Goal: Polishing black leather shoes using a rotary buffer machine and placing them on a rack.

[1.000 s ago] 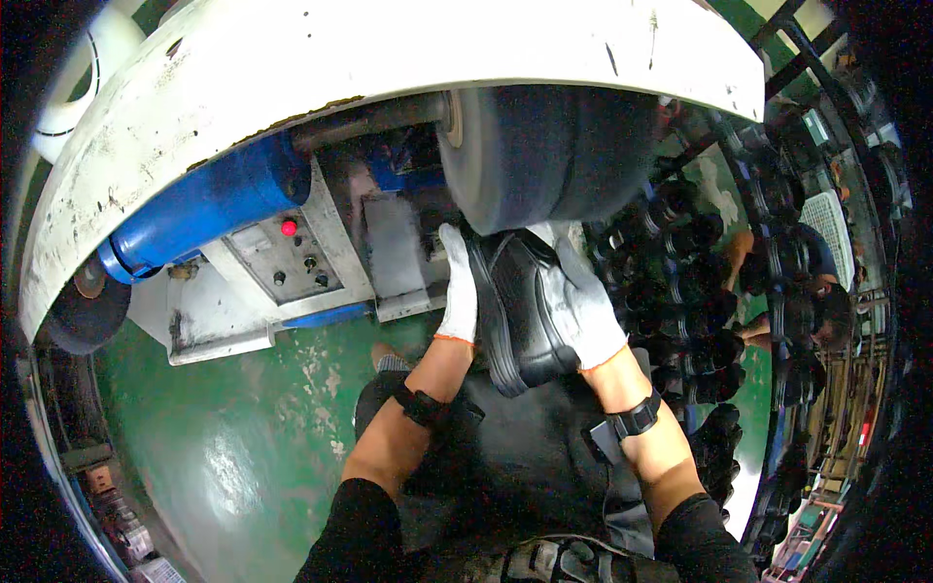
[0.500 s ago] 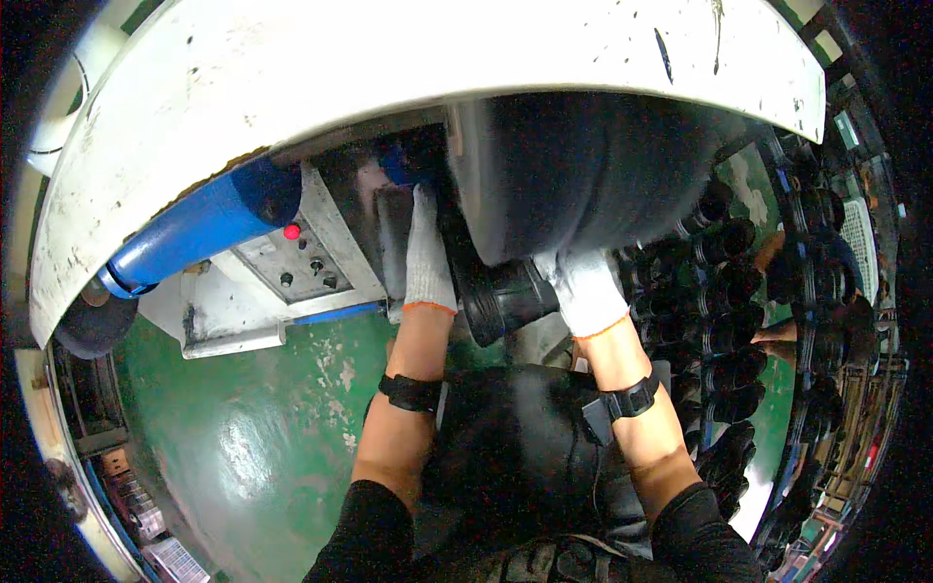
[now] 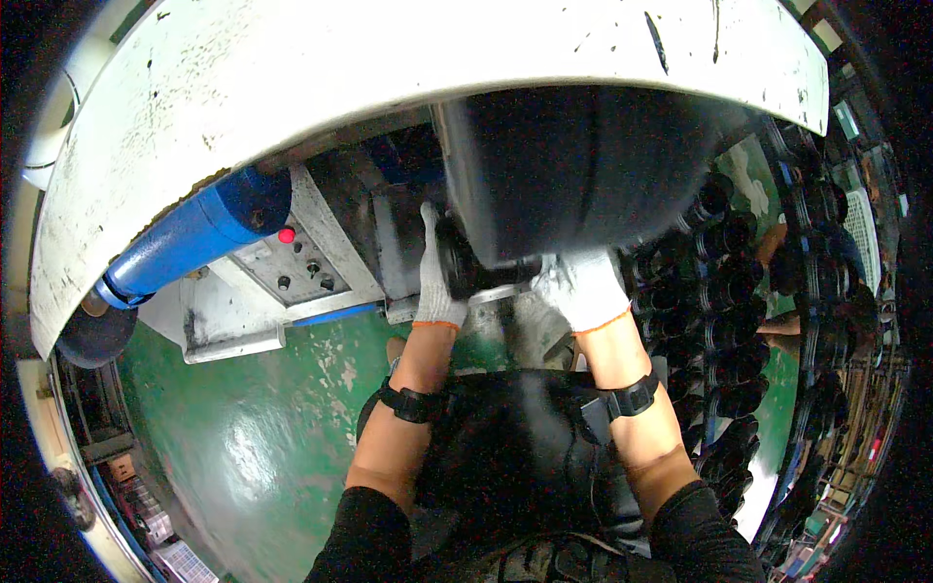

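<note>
- Head view: a black shoe [image 3: 467, 272] sits just below the large dark wheel [image 3: 583, 175], at its lower left; the wheel hides much of it, so whether they touch I cannot tell.
- Left hand [image 3: 436, 275], in a white glove with an orange cuff, lies near the wheel's lower left, fingers straight, holding the shoe from its left side.
- Right hand [image 3: 584, 288], gloved alike, is below the wheel and holds the shoe's right side; its fingertips are hard to make out.
- Above the wheel arches a white hood [image 3: 428, 58], marked with dark spots.
- Left of the wheel are a blue cylinder [image 3: 204, 233] and a control panel [image 3: 301, 264] with a red button [image 3: 287, 235].
- Right of the wheel, racked dark footwear [image 3: 724, 282] stands in rows.
</note>
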